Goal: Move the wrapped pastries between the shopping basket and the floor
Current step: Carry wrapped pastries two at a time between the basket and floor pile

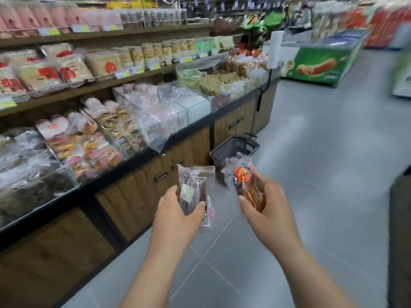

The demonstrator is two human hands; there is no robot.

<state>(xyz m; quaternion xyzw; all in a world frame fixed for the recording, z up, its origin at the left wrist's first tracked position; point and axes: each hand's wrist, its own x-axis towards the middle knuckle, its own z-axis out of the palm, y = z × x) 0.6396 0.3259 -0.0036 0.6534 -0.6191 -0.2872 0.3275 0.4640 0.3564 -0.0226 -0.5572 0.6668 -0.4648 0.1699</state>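
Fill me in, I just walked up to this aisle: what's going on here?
A person stands in a shop aisle with a wrapped pastry in each hand. The left hand grips a dark pastry; the right hand holds a pastry with an orange label. Both are held in the air above the floor. The shopping basket sits on the floor ahead, beside the wooden counter.
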